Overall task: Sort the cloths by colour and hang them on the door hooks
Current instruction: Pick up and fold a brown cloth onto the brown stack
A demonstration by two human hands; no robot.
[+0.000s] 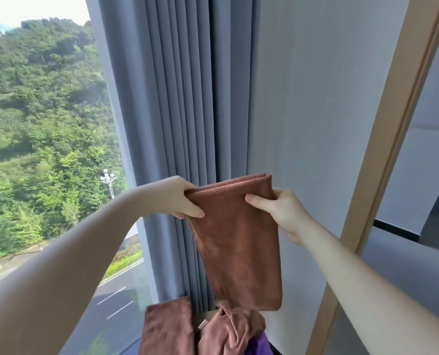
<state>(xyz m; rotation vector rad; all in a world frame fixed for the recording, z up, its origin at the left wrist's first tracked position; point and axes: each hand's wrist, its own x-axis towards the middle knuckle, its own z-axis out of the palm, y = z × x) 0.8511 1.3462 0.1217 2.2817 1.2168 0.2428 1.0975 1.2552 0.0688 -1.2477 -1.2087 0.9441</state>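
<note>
Fingers, left hand: the thumb lies across the near face of a folded brown microfibre cloth, and the other fingers curl behind its upper left edge, pinching it.
Fingers, right hand: the thumb presses the near face at the upper right edge and the fingers wrap behind in a second pinch.
Forearms: both are bare and reach forward and up from the lower corners, converging on the cloth.
Held cloth: it hangs lengthwise from the two grips, its top fold rising to the right and its lower end free.
Below: a flat brown cloth lies at left with a crumpled brown cloth beside it and a corner of purple cloth at right. The hanging end overlaps the crumpled one in view; contact cannot be told.
Edges: a pleated grey-blue curtain is directly behind, with window glass to the left.
Open room: a plain pale wall stretches right of the hands up to a slanting light wooden frame.
</note>
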